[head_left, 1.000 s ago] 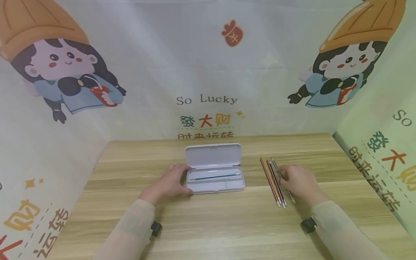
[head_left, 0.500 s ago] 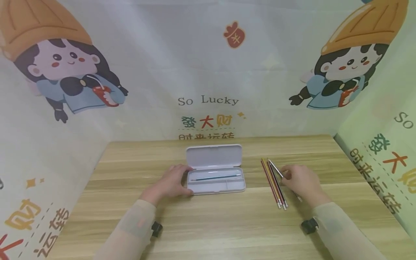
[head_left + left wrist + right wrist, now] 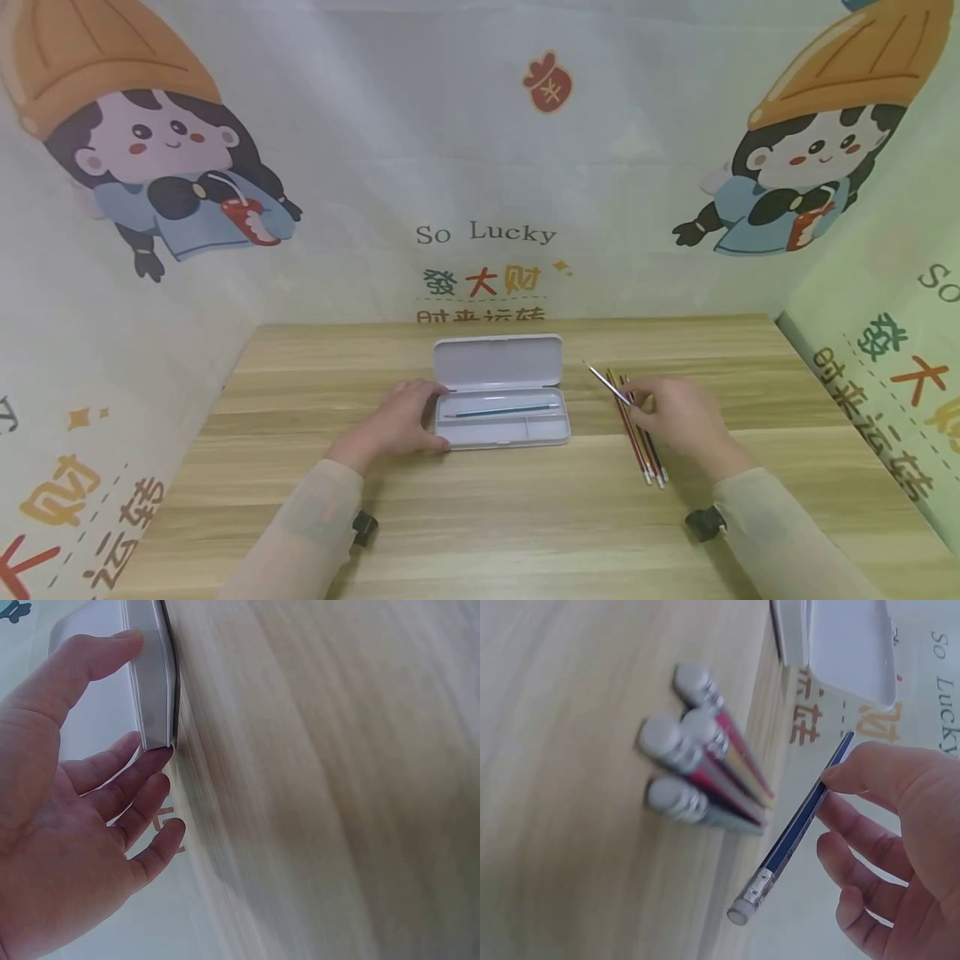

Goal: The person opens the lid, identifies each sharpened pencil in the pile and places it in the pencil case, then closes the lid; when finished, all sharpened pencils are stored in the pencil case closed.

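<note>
Pencil case (image 3: 501,406), white, hinged: lies open near the middle of the wooden desk (image 3: 480,517), lid (image 3: 498,362) tipped back toward the printed backdrop. The tray is split into a long upper channel and smaller lower compartments. One blue-green pencil (image 3: 500,409) lies lengthwise in the long channel, which suits its length.

Left hand (image 3: 397,423): braces the case's left end, thumb on the far edge and fingers curled lightly against the near corner, palm open beside it. The wrist view shows the fingertips (image 3: 154,761) touching the case wall rather than wrapped round it. Judged a steadying hold, keeping the light case from sliding.

Right hand (image 3: 678,417): pinches a single blue pencil (image 3: 799,821) between thumb and forefinger, remaining fingers loosely bent and holding nothing. The pencil is raised clear of the desk, point angled up and toward the case, eraser end (image 3: 744,907) toward the wrist. A mid-shaft pinch leaves both ends free for laying it flat.

Loose pencils (image 3: 641,437), four by the eraser caps seen in the wrist view, red and yellow among them: lie side by side on the desk just right of the case, beneath the right hand, erasers toward the person. The bundle sits near the case, within short reach.
</note>
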Available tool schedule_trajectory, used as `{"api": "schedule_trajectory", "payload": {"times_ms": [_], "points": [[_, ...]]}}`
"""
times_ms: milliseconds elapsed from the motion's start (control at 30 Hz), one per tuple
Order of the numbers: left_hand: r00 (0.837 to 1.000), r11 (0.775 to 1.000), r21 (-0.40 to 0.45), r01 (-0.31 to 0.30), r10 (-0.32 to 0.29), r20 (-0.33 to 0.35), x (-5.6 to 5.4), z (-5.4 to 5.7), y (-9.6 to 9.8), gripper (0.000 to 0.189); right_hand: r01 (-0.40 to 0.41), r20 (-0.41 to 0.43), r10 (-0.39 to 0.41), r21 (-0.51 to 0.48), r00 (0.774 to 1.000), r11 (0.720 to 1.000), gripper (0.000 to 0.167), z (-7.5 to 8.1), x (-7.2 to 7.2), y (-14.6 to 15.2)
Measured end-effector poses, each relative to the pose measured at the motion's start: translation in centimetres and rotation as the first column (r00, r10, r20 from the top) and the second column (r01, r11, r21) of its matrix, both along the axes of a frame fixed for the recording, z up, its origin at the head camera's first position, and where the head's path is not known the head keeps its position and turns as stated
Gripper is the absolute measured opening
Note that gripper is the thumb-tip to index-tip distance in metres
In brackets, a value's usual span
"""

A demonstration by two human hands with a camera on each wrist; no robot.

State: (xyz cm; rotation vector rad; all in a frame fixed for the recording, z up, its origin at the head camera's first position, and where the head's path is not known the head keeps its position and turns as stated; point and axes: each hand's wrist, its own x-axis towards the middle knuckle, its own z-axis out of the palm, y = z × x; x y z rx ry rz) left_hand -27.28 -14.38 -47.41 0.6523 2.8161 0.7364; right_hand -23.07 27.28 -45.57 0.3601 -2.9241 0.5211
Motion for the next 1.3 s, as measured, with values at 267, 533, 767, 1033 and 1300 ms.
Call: {"api": "schedule_trajectory", "payload": {"times_ms": [267, 533, 767, 1033, 1300], "points": [[1.000, 1.000, -0.004, -0.004, 0.004, 0.002, 0.0, 0.1, 0.2, 0.082, -0.098, -0.045, 0.099, 0.034, 0.994, 0.995, 0.028, 0.2, -0.5, -1.5], [1.000, 1.000, -0.002, 0.004, -0.004, 0.007, 0.1, 0.2, 0.0, 0.083, -0.241, -0.137, 0.253, 0.094, 0.958, 0.966, 0.023, 0.5, -1.5, -3.4], [1.000, 1.000, 0.004, -0.001, 0.001, 0.010, 0.1, 0.3, -0.1, 0.083, -0.354, -0.204, 0.366, 0.095, 0.908, 0.930, 0.022, 0.8, -2.6, -6.2], [1.000, 1.000, 0.016, -0.001, 0.000, 0.019, 0.2, 0.1, 0.1, 0.083, -0.391, -0.145, 0.410, 0.147, 0.900, 0.909, 0.018, 1.0, -3.5, -8.6], [1.000, 1.000, 0.008, -0.005, 0.005, 0.012, 0.0, 0.0, 0.0, 0.084, -0.421, -0.145, 0.444, 0.166, 0.884, 0.892, 0.017, 1.2, -4.5, -10.9]]}}
